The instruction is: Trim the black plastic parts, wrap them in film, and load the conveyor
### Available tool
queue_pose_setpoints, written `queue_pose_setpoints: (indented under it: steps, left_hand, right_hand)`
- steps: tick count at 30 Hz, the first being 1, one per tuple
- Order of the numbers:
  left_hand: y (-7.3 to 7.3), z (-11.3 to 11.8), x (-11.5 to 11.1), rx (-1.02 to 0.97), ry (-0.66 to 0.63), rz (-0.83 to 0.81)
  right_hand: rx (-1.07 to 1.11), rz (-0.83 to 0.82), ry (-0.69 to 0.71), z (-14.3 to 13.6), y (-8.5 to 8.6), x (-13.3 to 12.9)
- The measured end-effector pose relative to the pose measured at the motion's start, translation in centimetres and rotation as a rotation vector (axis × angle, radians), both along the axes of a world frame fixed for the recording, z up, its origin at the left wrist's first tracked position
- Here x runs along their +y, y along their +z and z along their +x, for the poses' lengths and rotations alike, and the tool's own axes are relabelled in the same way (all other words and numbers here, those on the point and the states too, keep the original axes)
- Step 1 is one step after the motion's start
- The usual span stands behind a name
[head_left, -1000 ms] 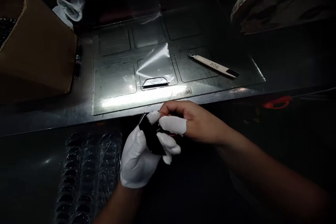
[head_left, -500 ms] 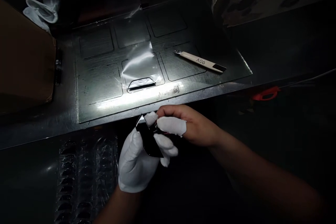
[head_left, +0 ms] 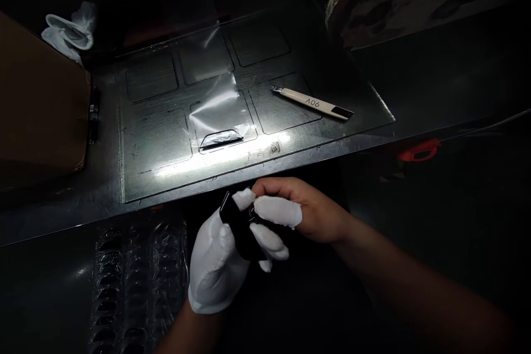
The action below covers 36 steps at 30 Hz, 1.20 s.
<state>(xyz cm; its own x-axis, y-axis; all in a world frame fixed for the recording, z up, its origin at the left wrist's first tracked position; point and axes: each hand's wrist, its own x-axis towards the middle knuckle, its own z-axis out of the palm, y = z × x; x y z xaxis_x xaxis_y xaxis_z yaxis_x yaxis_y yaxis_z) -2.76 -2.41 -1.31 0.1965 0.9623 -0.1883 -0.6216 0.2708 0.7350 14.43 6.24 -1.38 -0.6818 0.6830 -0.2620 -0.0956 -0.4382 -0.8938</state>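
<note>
My left hand (head_left: 218, 271), in a white glove, holds a small glossy black panel (head_left: 245, 235) with slanted ends just below the bench edge. The panel is tilted, and gloved fingertips show beyond its far side. My right hand (head_left: 309, 210) is closed at the panel's right edge, with a white cover on the thumb. Its fingertips are pressed together there; what they grip, if anything, is hidden. On the bench lies a similar dark trapezoid piece (head_left: 221, 139), at the lower end of a clear film sheet (head_left: 215, 100).
A cutter marked A06 (head_left: 311, 102) rests on the transparent mat (head_left: 160, 146). A cardboard box (head_left: 41, 99) and a white glove (head_left: 70, 33) stand at left. Below them is a plastic tray (head_left: 139, 282) with several dark pieces. A red handle (head_left: 420, 150) is at right.
Both hands have shifted slightly down and right in view with the panel. The panel has tilted so its bright reflection is mostly gone. The whole view has shifted a little too.
</note>
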Motion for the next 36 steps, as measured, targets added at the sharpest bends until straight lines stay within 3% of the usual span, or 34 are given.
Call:
queue_pose_setpoints:
  steps: [12,20,27,30,33,36]
  left_hand:
    - [-0.9,-0.8,-0.9,0.141,0.011,0.008]
    - [-0.8,-0.3,-0.4,-0.089,-0.023,0.039]
    - [-0.9,-1.4,-0.1,0.053,-0.062,0.024]
    - [-1.0,-2.3,0.2,0.116,-0.083,0.005]
    - [-0.9,-2.7,0.1,0.095,-0.055,-0.042]
    - [-0.7,-2.2,-0.4,-0.021,-0.072,-0.092]
  right_hand:
    - [-0.024,-0.024,0.032,0.1,0.0,-0.3]
    - [-0.038,-0.031,0.043,-0.1,0.2,-0.4]
    - [0.029,-0.007,0.032,0.0,0.2,-0.4]
    - [0.048,0.248,-0.103,0.1,0.2,-0.5]
    - [0.004,0.816,-0.231,0.4,0.2,-0.4]
    - [-0.093,1.240,-0.205,0.7,0.0,0.1]
